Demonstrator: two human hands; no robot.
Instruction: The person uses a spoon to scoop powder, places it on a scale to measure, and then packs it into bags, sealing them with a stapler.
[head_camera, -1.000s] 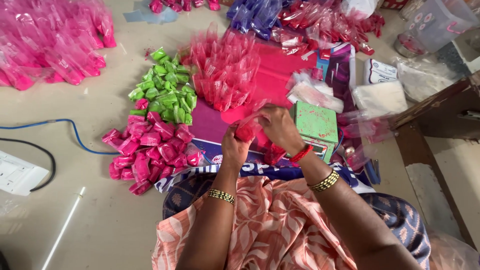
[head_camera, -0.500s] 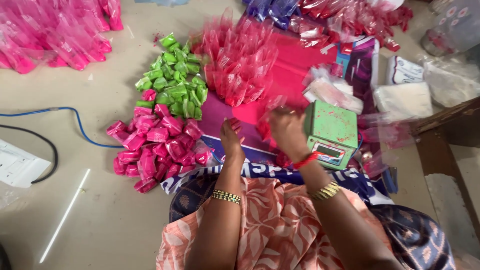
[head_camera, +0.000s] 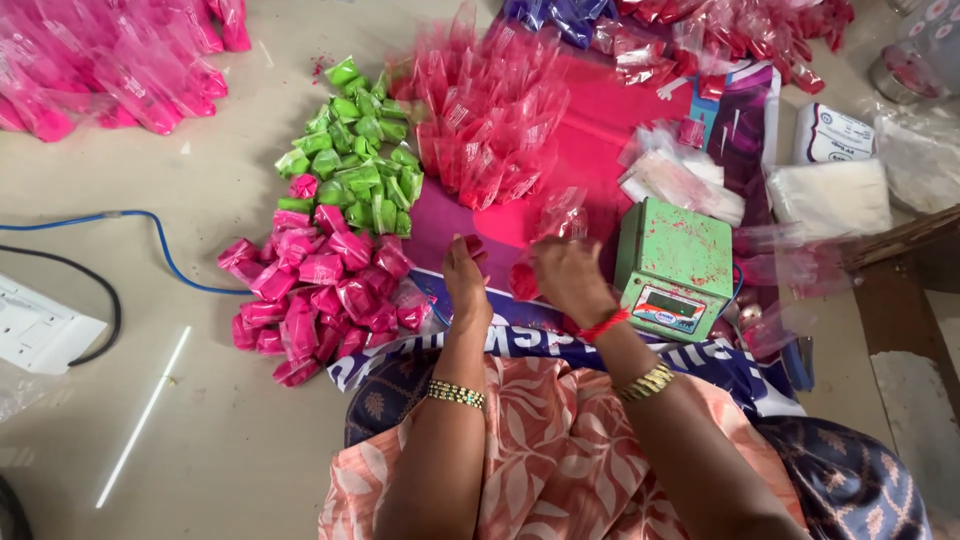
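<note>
At centre frame the right hand (head_camera: 570, 280) pinches a small clear packet (head_camera: 558, 218) with red powder in it, its grip pressed on the plastic and the packet rising just above the knuckles. The left hand (head_camera: 466, 280) sits just beside it at the left, fingers curled around something small and red; how tight that grip is I cannot tell.

Around the hands the floor is crowded. Just right of the right hand stands a small green scale (head_camera: 673, 265), smeared with red. Above the hands a heap of red packets (head_camera: 488, 120) lies on a pink sheet (head_camera: 610, 130). To the left of that, green packets (head_camera: 355, 160) are piled in a strip, and below them, close to the left hand, a mound of pink packets (head_camera: 320, 290). More pink bags (head_camera: 100, 70) fill the upper left corner; red and blue ones run along the top edge. At the right lie white bags (head_camera: 830, 195) and loose clear plastic — a wooden edge (head_camera: 900, 240) cuts in beyond them.

The surface is a smooth beige floor (head_camera: 200, 440). At the left edge a blue cable (head_camera: 150, 235) and a black one curve towards a white socket strip (head_camera: 35, 325). A peach patterned cloth covers the lap at the bottom.
</note>
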